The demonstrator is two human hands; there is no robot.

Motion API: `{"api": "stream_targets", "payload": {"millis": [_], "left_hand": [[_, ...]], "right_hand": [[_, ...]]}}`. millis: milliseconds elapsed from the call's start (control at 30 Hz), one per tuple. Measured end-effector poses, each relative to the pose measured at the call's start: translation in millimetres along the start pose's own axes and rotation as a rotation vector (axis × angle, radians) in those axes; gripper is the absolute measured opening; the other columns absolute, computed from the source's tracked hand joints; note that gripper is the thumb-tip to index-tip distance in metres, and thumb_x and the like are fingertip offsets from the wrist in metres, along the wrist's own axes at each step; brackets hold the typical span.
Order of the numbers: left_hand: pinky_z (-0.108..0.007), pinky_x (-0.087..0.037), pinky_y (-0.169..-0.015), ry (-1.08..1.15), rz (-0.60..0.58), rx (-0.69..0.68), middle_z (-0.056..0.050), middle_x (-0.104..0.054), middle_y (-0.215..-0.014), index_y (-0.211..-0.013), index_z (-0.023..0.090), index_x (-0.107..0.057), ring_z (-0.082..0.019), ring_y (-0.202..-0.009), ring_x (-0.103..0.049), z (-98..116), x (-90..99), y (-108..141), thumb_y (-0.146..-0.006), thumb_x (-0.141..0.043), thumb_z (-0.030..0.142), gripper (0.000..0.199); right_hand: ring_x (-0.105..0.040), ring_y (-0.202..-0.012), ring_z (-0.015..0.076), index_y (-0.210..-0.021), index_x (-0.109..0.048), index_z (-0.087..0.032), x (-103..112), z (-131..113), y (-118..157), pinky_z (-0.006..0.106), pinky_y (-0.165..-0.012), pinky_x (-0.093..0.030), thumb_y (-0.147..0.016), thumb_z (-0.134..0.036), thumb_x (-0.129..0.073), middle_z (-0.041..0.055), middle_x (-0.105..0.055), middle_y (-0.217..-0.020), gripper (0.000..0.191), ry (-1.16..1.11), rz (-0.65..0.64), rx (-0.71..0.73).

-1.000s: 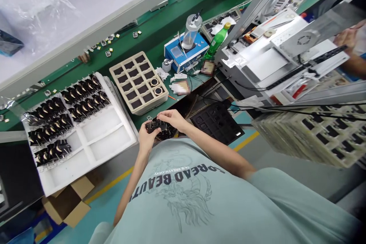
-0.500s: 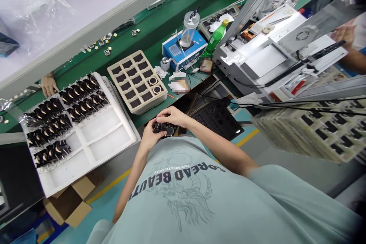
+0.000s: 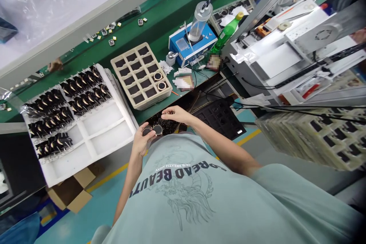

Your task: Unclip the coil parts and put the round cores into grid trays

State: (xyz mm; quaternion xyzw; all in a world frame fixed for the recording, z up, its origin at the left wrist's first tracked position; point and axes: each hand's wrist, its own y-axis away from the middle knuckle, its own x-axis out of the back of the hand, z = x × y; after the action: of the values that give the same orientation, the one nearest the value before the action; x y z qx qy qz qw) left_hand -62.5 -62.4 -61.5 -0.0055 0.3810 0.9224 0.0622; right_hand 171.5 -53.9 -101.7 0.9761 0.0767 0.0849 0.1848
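Note:
My left hand (image 3: 140, 141) is closed on two round watch-like pieces with dark faces; the nearer-to-centre round piece (image 3: 157, 130) shows fully, the other lies partly under my thumb. My right hand (image 3: 178, 115) is apart from them, to the right, its thumb and fingers curled together; what sits between the fingertips is too small to make out. Below it is a dark heap of shiny clip-like parts (image 3: 167, 125), partly hidden by the hand. Left of my hands, a white foam tray (image 3: 107, 124) bears rows of black clips with wire handles (image 3: 51, 124).
A beige compartment tray (image 3: 137, 74) holds two round pieces at its right end. Behind it stand a blue device (image 3: 178, 47) and a green bottle (image 3: 228, 32). A white machine (image 3: 281, 61) and stacked trays (image 3: 309, 137) are at right. Another person's hand (image 3: 55, 65) is beyond the foam tray.
My hands have separated: the left moved left with the round pieces, the right drew away from them over the dark heap. The view shifted slightly, and the other person's hand moved back.

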Motion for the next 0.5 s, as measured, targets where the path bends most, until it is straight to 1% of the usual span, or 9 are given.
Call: {"api": "stream_targets", "payload": {"millis": [67, 100, 167, 200, 267, 300, 367, 433, 500], "left_hand": [[-0.036, -0.059, -0.083, 0.152, 0.018, 0.047, 0.000, -0.067, -0.088, -0.112, 0.019, -0.059, -0.014, -0.076, -0.068, 0, 0.8, -5, -0.065, -0.084, 0.014, 0.053], [-0.035, -0.060, -0.082, 0.211, 0.011, 0.070, -0.001, -0.068, -0.088, -0.108, 0.018, -0.060, -0.013, -0.075, -0.068, 1, -2.3, -9, -0.068, -0.082, 0.012, 0.046], [-0.031, -0.060, -0.082, 0.302, -0.036, 0.133, -0.002, -0.070, -0.089, -0.103, 0.017, -0.062, -0.012, -0.074, -0.069, 5, -15.2, -18, -0.073, -0.076, 0.008, 0.034], [-0.030, -0.060, -0.082, 0.335, -0.075, 0.168, -0.003, -0.070, -0.090, -0.102, 0.016, -0.064, -0.012, -0.075, -0.069, 6, -24.3, -24, -0.077, -0.073, 0.007, 0.029], [-0.028, -0.059, -0.082, 0.374, -0.170, 0.242, -0.005, -0.071, -0.090, -0.098, 0.013, -0.066, -0.012, -0.076, -0.069, 9, -45.6, -34, -0.081, -0.068, 0.004, 0.020], [-0.027, -0.059, -0.082, 0.379, -0.215, 0.274, -0.005, -0.071, -0.089, -0.095, 0.013, -0.067, -0.012, -0.076, -0.069, 10, -56.9, -38, -0.082, -0.066, 0.002, 0.017], [-0.027, -0.058, -0.083, 0.363, -0.290, 0.324, -0.006, -0.071, -0.087, -0.091, 0.012, -0.068, -0.012, -0.075, -0.068, 9, -78.8, -47, -0.082, -0.065, 0.000, 0.015], [-0.027, -0.057, -0.083, 0.327, -0.337, 0.378, -0.006, -0.070, -0.085, -0.091, 0.011, -0.068, -0.012, -0.073, -0.067, 7, -99.2, -58, -0.083, -0.065, 0.002, 0.013], [-0.030, -0.057, -0.078, 0.306, -0.317, 0.461, -0.009, -0.069, -0.082, -0.092, 0.010, -0.067, -0.014, -0.070, -0.066, 4, -118.5, -71, -0.090, -0.061, 0.012, 0.006]], "right_hand": [[-0.061, -0.118, 0.0302, -0.124, -0.070, -0.015, -5, 14, -2, 0.042, -0.103, -0.046, -0.081, -0.067, -0.065, 0.0153, -0.067, -0.126, 0.068, 0.033, 0.010, -0.015], [-0.055, -0.128, 0.0306, -0.131, -0.066, -0.017, -7, 19, -1, 0.044, -0.110, -0.041, -0.083, -0.068, -0.062, 0.0153, -0.062, -0.137, 0.070, 0.014, 0.007, -0.003], [-0.048, -0.137, 0.0288, -0.141, -0.057, -0.024, -8, 25, 5, 0.045, -0.114, -0.038, -0.081, -0.066, -0.066, 0.0124, -0.052, -0.149, 0.074, -0.096, -0.037, 0.067], [-0.049, -0.137, 0.0279, -0.143, -0.054, -0.026, -7, 26, 9, 0.045, -0.113, -0.040, -0.078, -0.062, -0.072, 0.0111, -0.052, -0.149, 0.076, -0.166, -0.069, 0.114], [-0.057, -0.128, 0.0263, -0.140, -0.056, -0.026, -5, 26, 20, 0.044, -0.108, -0.045, -0.073, -0.055, -0.080, 0.0105, -0.059, -0.142, 0.077, -0.294, -0.073, 0.179], [-0.062, -0.121, 0.0253, -0.135, -0.060, -0.024, -3, 26, 25, 0.043, -0.106, -0.047, -0.071, -0.052, -0.082, 0.0105, -0.064, -0.135, 0.073, -0.348, -0.033, 0.187], [-0.068, -0.108, 0.0230, -0.122, -0.066, -0.020, 1, 29, 33, 0.042, -0.102, -0.050, -0.071, -0.051, -0.082, 0.0096, -0.071, -0.119, 0.061, -0.443, 0.092, 0.162], [-0.069, -0.100, 0.0220, -0.111, -0.067, -0.019, 8, 35, 38, 0.040, -0.097, -0.052, -0.067, -0.052, -0.083, 0.0083, -0.074, -0.109, 0.057, -0.496, 0.236, 0.110], [-0.070, -0.095, 0.0219, -0.102, -0.066, -0.018, 19, 44, 39, 0.039, -0.092, -0.054, -0.063, -0.052, -0.083, 0.0077, -0.074, -0.102, 0.054, -0.450, 0.408, 0.038]]}}
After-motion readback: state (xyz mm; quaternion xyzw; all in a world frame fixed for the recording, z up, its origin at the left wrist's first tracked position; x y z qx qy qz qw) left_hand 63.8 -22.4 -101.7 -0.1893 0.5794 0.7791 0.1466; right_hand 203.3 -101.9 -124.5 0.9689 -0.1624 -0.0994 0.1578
